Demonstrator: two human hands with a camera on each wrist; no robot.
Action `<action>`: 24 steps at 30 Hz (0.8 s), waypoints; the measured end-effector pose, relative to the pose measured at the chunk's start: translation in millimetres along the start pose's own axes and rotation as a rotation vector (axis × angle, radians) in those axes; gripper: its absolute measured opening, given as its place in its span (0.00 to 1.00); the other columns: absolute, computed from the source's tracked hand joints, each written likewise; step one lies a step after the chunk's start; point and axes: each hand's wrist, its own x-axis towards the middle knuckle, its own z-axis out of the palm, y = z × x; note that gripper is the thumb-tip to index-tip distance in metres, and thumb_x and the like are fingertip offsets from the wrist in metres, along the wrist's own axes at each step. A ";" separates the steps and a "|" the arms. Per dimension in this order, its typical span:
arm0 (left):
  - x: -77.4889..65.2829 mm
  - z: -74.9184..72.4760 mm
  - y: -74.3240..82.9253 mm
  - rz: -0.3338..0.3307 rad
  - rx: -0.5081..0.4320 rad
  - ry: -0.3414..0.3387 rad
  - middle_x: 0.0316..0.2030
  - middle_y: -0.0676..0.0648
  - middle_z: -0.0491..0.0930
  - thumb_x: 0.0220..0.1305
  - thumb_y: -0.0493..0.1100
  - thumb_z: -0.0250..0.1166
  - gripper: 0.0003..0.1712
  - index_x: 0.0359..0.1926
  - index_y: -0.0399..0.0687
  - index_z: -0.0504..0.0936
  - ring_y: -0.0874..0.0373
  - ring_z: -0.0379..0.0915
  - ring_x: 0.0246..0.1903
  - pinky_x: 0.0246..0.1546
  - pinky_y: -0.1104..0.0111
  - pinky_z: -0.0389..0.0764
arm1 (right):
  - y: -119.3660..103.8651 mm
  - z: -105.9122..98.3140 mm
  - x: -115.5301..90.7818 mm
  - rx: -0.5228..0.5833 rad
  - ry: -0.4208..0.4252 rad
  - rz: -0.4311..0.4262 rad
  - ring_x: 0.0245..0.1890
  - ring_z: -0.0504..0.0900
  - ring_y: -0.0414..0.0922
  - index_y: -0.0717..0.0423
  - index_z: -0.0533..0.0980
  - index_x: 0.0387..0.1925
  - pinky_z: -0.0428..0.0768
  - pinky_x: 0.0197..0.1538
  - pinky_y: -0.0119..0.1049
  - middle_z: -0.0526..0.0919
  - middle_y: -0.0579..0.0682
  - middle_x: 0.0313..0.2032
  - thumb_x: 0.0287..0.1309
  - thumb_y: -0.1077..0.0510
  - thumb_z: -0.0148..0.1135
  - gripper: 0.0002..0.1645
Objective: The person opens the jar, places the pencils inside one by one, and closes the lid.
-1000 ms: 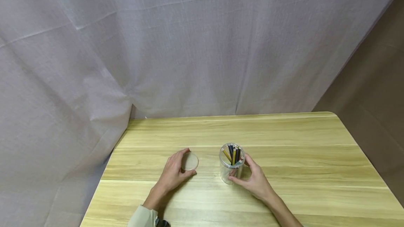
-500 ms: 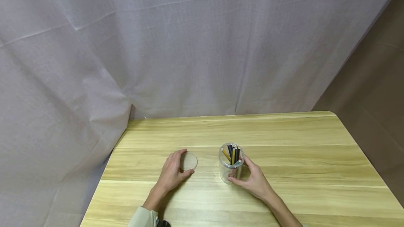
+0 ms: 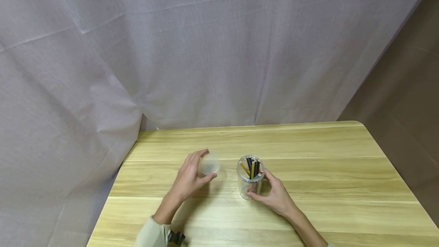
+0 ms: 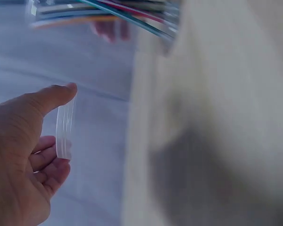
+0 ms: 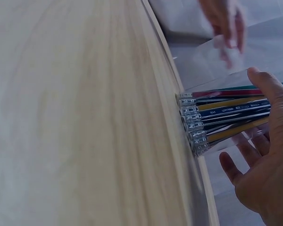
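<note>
A clear round lid point(image 3: 210, 164) is pinched by its edge between the thumb and fingers of my left hand point(image 3: 186, 176), above the table. The left wrist view shows the lid point(image 4: 65, 129) edge-on, with ridges along its rim. To the right, my right hand point(image 3: 277, 197) grips a clear cylindrical jar point(image 3: 244, 190) standing upright on the table, its top uncovered. Several pencils point(image 3: 253, 169) lean inside it, among them yellow and dark ones. In the right wrist view, the pencils point(image 5: 231, 110) show through the jar's wall, with red and green ones too.
A light wood-grain table point(image 3: 326, 163) bears the jar. Grey cloth point(image 3: 205, 48) hangs behind it and on the left, and a darker brown cloth point(image 3: 404, 117) is at the right. A dark band point(image 3: 176, 238) sits by my left sleeve point(image 3: 152, 233).
My left hand has raised the lid off the table and moved it slightly away from me and to the right. My right hand stays around the jar.
</note>
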 end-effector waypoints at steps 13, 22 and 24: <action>38.4 -33.9 67.3 0.165 -0.037 -0.049 0.68 0.44 0.77 0.58 0.55 0.81 0.48 0.74 0.43 0.72 0.48 0.73 0.65 0.66 0.50 0.77 | -0.9 -1.5 0.8 -0.011 -0.001 -0.011 0.57 0.83 0.48 0.61 0.70 0.74 0.77 0.65 0.60 0.87 0.49 0.56 0.46 0.52 0.88 0.56; 45.4 -31.8 87.6 0.215 -0.078 -0.113 0.70 0.46 0.76 0.59 0.56 0.81 0.48 0.74 0.44 0.72 0.53 0.72 0.66 0.69 0.52 0.75 | -1.9 -2.8 -0.7 -0.024 -0.001 -0.021 0.56 0.83 0.48 0.62 0.68 0.75 0.78 0.64 0.60 0.87 0.51 0.56 0.46 0.53 0.88 0.58; 46.1 -29.4 91.3 0.223 -0.079 -0.129 0.70 0.46 0.76 0.59 0.56 0.82 0.48 0.74 0.44 0.72 0.53 0.71 0.68 0.70 0.53 0.74 | -0.8 -3.2 -1.2 -0.025 -0.001 -0.024 0.56 0.83 0.47 0.62 0.68 0.75 0.78 0.64 0.59 0.87 0.51 0.56 0.46 0.53 0.88 0.58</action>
